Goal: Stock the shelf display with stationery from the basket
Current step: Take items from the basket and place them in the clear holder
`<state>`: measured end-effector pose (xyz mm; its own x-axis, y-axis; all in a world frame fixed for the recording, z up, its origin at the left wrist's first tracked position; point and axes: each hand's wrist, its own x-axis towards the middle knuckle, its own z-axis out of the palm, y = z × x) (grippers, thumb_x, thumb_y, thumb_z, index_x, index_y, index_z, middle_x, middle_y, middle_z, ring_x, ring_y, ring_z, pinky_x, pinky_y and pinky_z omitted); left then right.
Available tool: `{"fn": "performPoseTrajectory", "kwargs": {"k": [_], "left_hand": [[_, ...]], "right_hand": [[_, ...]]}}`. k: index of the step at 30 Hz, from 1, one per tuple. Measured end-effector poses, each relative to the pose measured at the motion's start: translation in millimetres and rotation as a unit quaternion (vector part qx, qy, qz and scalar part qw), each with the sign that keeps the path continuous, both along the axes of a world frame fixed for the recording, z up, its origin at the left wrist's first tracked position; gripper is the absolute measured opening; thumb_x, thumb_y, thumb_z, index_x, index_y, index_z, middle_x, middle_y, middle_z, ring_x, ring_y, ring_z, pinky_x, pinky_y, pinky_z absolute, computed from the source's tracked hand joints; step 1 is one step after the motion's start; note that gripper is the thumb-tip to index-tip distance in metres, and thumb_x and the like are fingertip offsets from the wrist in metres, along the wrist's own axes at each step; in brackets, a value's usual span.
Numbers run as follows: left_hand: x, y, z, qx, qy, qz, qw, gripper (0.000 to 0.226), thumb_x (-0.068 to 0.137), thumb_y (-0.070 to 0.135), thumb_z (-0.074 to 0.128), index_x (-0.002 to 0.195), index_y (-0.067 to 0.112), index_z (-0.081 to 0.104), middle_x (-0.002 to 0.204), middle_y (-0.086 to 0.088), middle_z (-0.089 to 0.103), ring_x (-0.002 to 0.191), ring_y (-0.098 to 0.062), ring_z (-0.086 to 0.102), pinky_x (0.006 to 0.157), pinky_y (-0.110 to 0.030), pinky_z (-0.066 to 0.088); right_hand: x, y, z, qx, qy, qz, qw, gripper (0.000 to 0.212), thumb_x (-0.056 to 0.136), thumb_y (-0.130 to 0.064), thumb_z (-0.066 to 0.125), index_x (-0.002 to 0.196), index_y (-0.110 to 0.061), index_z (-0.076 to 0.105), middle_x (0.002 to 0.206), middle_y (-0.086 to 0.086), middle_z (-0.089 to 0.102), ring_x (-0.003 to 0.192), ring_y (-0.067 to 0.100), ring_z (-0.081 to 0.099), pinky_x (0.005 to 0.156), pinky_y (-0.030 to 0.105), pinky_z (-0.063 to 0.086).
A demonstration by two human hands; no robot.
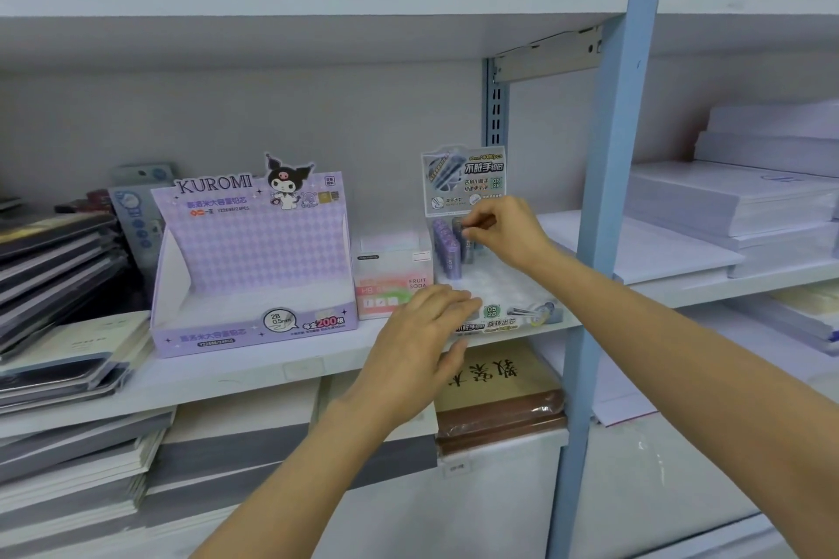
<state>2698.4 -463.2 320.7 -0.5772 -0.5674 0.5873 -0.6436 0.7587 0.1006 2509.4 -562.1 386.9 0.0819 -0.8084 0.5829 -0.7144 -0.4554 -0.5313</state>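
A clear display tray with a printed back card stands on the white shelf. Several purple lead tubes stand upright at its back left. My right hand pinches the top of one tube in the second row. My left hand rests with straight fingers against the tray's front left edge. The basket is out of view.
An empty purple Kuromi display box and a small Fruit Soda box stand left of the tray. Notebook stacks lie at far left, paper reams right of the blue upright. Brown books lie on the shelf below.
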Motion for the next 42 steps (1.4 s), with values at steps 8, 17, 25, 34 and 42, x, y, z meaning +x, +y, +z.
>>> {"fn": "performPoseTrajectory", "kwargs": {"k": [8,17,25,34,42], "left_hand": [[16,12,-12,0.006,0.010,-0.012,1.000,0.051,0.095,0.017,0.056,0.145,0.015,0.043,0.153,-0.001,0.037,0.144,-0.016,0.026,0.119,-0.030,0.018],[121,71,-195,0.061,0.172,0.229,0.956,0.019,0.085,0.002,0.059,0.100,0.010,0.067,0.103,-0.007,0.063,0.094,-0.028,0.056,0.079,-0.039,0.042],[202,152,-388,0.532,0.078,0.503,0.676,0.063,0.102,0.039,0.040,0.150,0.003,0.021,0.154,-0.018,0.031,0.137,-0.033,0.036,0.108,-0.039,0.033],[187,173,-424,0.533,0.096,0.450,0.710,0.053,0.099,0.024,0.047,0.139,-0.006,0.031,0.144,-0.028,0.035,0.125,-0.041,0.041,0.101,-0.045,0.038],[133,185,-426,0.536,0.079,0.344,0.767,0.064,0.102,0.037,0.041,0.153,0.009,0.014,0.162,-0.011,0.014,0.141,-0.026,0.028,0.112,-0.032,0.028]], "right_hand": [[10,41,-7,-0.088,0.031,-0.017,0.995,0.023,0.093,-0.013,0.062,0.115,-0.009,0.069,0.108,0.009,0.065,0.092,0.019,0.061,0.085,0.028,0.050],[120,147,-156,0.025,-0.009,0.290,0.957,0.017,0.094,-0.018,0.058,0.089,-0.009,0.072,0.081,-0.005,0.067,0.070,0.009,0.060,0.062,0.021,0.046],[144,156,-411,0.378,0.125,0.154,0.904,0.045,0.100,-0.024,0.051,0.142,-0.012,0.042,0.142,0.011,0.040,0.130,0.026,0.042,0.105,0.032,0.035],[108,196,-501,0.465,0.105,0.034,0.879,0.067,0.098,-0.028,0.054,0.153,-0.012,0.019,0.162,0.008,0.001,0.147,0.023,0.017,0.115,0.032,0.023],[44,193,-502,0.472,0.152,-0.062,0.866,0.067,0.096,-0.037,0.056,0.151,-0.012,0.027,0.161,0.012,0.005,0.140,0.036,0.028,0.109,0.043,0.034]]}}
